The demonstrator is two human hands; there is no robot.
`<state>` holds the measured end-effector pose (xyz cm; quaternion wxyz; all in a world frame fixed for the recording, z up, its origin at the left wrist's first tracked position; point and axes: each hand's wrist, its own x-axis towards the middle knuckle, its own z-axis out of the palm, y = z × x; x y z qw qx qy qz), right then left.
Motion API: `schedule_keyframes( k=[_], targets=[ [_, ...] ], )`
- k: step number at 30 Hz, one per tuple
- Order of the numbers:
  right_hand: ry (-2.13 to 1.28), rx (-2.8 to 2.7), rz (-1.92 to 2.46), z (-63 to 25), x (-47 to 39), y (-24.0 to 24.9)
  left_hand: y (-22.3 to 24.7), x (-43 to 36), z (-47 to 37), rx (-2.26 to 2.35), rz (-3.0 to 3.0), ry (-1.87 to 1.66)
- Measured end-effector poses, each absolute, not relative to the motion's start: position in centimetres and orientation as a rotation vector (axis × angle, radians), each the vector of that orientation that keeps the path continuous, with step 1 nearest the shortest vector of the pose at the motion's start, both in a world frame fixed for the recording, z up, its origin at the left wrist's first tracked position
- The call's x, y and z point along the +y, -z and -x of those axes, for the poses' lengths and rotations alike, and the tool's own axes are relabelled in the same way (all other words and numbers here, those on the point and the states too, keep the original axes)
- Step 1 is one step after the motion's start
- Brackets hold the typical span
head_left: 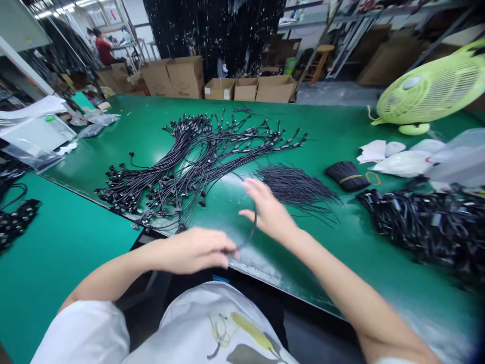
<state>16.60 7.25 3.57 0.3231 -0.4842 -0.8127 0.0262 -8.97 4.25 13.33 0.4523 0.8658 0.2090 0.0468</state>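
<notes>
My left hand (204, 250) is at the table's near edge, thumb and fingers pinched on a thin black cable (253, 230). From there the cable curves up to my right hand (271, 210), passing between its thumb and fingers, which are spread apart. Past my hands lies a large spread of black cables (182, 146) with small connectors at their ends. Right of it, close to my right fingers, is a loose pile of thin black ties or wire pieces (295, 187). Motion blurs the fingertips slightly.
A banded black bundle (346, 175) lies beside a yellow rubber band (373, 178). More black cables (428, 227) are heaped at the right. A green fan (428, 93) stands at the back right, cardboard boxes (185, 76) beyond the green table (322, 126). Papers (34, 114) lie left.
</notes>
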Motion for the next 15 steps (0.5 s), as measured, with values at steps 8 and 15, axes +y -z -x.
schedule_keyframes(
  k=[8, 15],
  targets=[
    [0.178, -2.074, 1.545, -17.4, 17.0, -7.6, -10.4, 4.9, 21.1, 0.909, -0.973, -1.056],
    [0.512, -2.157, 1.489, -21.2, 14.3, -8.7, -6.5, 6.5, 22.7, 0.892, -0.742, -1.102]
  ],
)
